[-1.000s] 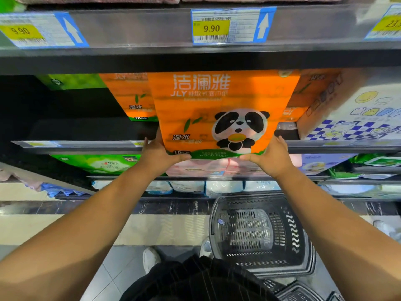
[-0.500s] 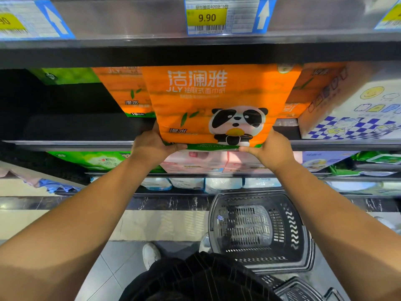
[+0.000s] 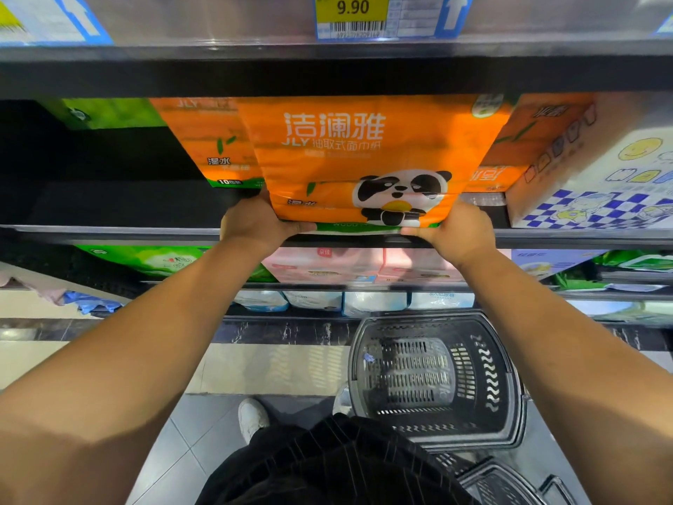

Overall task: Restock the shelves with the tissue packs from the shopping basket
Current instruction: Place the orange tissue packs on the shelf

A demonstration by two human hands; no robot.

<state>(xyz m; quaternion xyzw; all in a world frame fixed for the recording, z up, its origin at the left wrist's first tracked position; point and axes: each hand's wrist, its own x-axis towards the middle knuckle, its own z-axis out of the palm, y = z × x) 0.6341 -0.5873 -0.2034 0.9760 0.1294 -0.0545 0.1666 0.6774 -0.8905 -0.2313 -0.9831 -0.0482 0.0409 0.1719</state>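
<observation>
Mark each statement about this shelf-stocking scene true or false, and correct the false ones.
1. The left hand and the right hand both grip the orange tissue pack at its bottom edge. True.
2. The shopping basket is full of tissue packs. False: no packs show in it.
3. The price tag above the pack reads 9.90. True.
4. The held pack has a cat printed on it. False: it has a panda.

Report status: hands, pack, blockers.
Gripping orange tissue pack bottom corners: left hand, right hand. Pack bottom at shelf front edge. Flanked by shelved orange packs; slot behind hidden.
</observation>
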